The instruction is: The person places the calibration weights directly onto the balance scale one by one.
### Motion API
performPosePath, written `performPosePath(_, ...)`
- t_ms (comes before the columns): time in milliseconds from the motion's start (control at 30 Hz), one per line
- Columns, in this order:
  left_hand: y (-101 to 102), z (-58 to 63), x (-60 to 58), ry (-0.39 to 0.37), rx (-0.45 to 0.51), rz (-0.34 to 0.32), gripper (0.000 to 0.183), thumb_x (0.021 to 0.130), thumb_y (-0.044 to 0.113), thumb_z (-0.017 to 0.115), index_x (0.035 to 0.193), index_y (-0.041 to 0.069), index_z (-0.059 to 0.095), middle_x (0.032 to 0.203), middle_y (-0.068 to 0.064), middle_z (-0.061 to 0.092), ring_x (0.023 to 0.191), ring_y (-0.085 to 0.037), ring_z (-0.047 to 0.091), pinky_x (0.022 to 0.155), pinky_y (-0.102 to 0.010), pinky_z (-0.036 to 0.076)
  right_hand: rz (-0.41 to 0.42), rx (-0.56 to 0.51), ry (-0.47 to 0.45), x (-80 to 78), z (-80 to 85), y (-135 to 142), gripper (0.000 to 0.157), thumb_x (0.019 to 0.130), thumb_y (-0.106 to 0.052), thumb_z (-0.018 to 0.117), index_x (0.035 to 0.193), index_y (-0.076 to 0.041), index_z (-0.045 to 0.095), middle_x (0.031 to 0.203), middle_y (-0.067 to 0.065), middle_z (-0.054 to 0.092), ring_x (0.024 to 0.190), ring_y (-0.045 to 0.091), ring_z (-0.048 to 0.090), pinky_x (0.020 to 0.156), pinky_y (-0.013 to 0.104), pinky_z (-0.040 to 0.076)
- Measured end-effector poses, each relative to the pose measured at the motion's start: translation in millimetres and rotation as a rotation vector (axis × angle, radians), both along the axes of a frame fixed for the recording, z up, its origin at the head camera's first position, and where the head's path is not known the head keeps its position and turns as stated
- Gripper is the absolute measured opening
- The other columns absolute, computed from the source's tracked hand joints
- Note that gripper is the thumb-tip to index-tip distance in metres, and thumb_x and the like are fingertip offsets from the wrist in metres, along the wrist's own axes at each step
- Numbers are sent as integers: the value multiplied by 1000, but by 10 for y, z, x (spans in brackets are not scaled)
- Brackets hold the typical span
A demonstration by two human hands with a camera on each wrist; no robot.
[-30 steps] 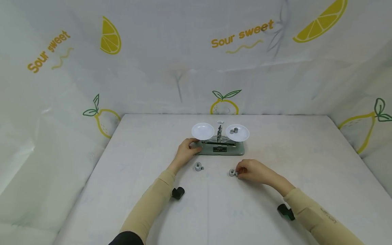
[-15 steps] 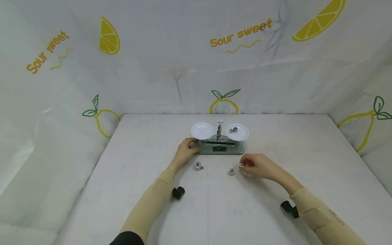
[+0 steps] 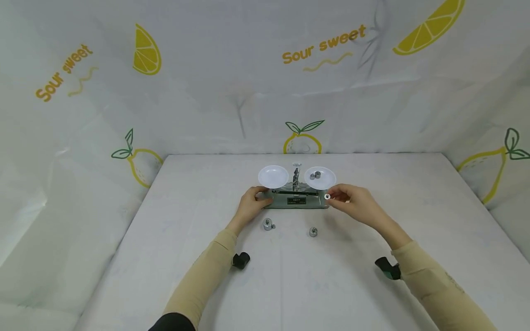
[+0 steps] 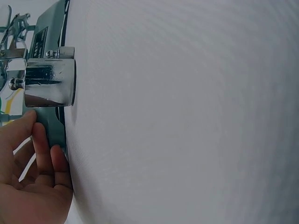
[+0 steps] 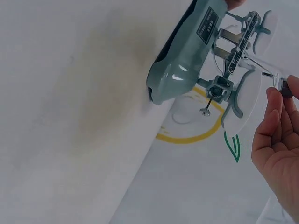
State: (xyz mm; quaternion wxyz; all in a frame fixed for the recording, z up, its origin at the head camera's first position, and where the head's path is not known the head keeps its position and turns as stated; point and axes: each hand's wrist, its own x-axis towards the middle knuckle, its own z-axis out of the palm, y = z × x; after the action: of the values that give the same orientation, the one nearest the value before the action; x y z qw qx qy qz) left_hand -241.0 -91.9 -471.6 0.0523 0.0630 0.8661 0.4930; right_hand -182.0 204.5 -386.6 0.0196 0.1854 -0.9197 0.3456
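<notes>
A green balance scale (image 3: 296, 201) with two white pans stands toward the back of the table. My left hand (image 3: 250, 205) grips the left end of its base, thumb in front. Between the thumb and fingers of my right hand (image 3: 355, 202) is a small metal weight (image 3: 327, 196), pinched just in front of and below the right pan (image 3: 330, 182). The right wrist view shows that weight (image 5: 283, 87) raised off the table beside the pan. Two small weights (image 3: 318, 174) lie in the right pan; nothing shows in the left pan (image 3: 273, 176).
A larger knobbed weight (image 3: 267, 224) stands on the table in front of the scale, a tiny weight (image 3: 273, 226) at its right side. Farther right is another knobbed weight (image 3: 313, 232). White printed sheeting (image 3: 198, 101) rises behind the table.
My right hand has picked up the small weight from beside the right-hand knobbed weight and carried it up and away toward the right pan. The left hand stays on the base.
</notes>
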Motion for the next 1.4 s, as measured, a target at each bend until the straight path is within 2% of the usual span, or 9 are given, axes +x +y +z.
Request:
performPosePath(100, -4, 17, -10, 5, 7, -2, 45, 84, 22, 68, 125, 8, 57, 124, -12, 54, 86, -15, 58, 70, -21, 48, -18, 4, 65, -86, 72, -19, 19, 85, -14, 67, 102, -5, 67, 91, 8, 70, 80, 18, 61, 66, 21, 48)
performPosePath(233, -10, 35, -11, 11, 18, -2, 45, 84, 22, 68, 125, 7, 56, 126, -13, 54, 86, -16, 59, 70, -23, 49, -32, 6, 100, -187, 109, -41, 21, 87, -16, 65, 104, -5, 67, 94, 9, 70, 83, 21, 62, 67, 25, 48)
performPosePath(433, -5, 20, 12, -7, 2, 1, 46, 84, 23, 68, 126, 8, 56, 129, -12, 53, 88, -15, 58, 71, -22, 49, -51, 11, 90, -327, 61, -104, 24, 88, -19, 65, 107, -4, 67, 96, 11, 68, 85, 21, 60, 69, 27, 48)
performPosePath(700, 15, 24, 15, 1, 1, 11, 45, 83, 23, 69, 125, 9, 57, 128, -13, 53, 87, -16, 57, 70, -22, 48, -68, 10, 33, -491, -20, -153, 23, 88, -13, 63, 106, 1, 67, 99, 17, 66, 87, 26, 57, 66, 28, 45)
performPosePath(1000, 14, 22, 33, -15, -1, 11, 46, 83, 23, 69, 125, 9, 57, 128, -12, 54, 86, -14, 56, 69, -21, 47, -58, 19, 27, -534, -59, -195, 24, 87, -13, 63, 106, 1, 68, 97, 17, 68, 86, 27, 56, 69, 30, 44)
performPosePath(1400, 20, 18, 36, -6, -10, 10, 45, 84, 24, 68, 125, 10, 57, 128, -11, 54, 88, -16, 58, 71, -22, 48, -96, -4, 18, -508, -75, -197, 25, 88, -11, 62, 110, 0, 65, 101, 17, 67, 91, 28, 59, 73, 34, 48)
